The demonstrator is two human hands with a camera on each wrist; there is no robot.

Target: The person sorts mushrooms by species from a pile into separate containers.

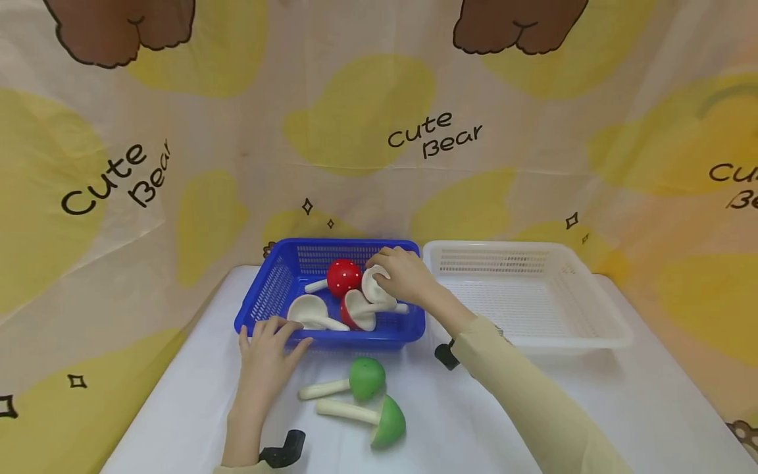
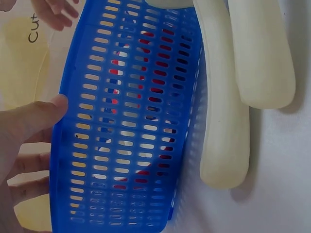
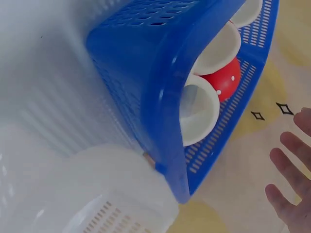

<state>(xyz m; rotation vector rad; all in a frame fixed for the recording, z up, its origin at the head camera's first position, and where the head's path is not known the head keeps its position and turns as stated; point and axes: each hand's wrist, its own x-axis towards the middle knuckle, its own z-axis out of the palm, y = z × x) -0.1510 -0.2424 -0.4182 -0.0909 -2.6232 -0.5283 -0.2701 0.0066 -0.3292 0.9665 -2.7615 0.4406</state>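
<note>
The blue basket [image 1: 260, 289] holds several toy mushrooms. A red mushroom [image 1: 343, 276] with white dots lies at the back, and the others mostly show pale undersides and stems. My left hand [image 1: 266, 359] grips the basket's front rim, thumb outside and fingers reaching over it; the rim hides the fingertips in the left wrist view. Over the basket's right side, my right hand [image 1: 405, 273] hovers beside a pale-undersided mushroom [image 1: 372, 288]. In the right wrist view its fingers [image 3: 286, 170] are spread, apart from the mushrooms.
Two green-capped mushrooms, one behind [image 1: 367, 378] and one nearer [image 1: 391, 422], lie on the white table in front of the blue basket. A white basket [image 1: 592, 329] stands on its right. Behind both hangs a patterned cloth [image 1: 367, 92].
</note>
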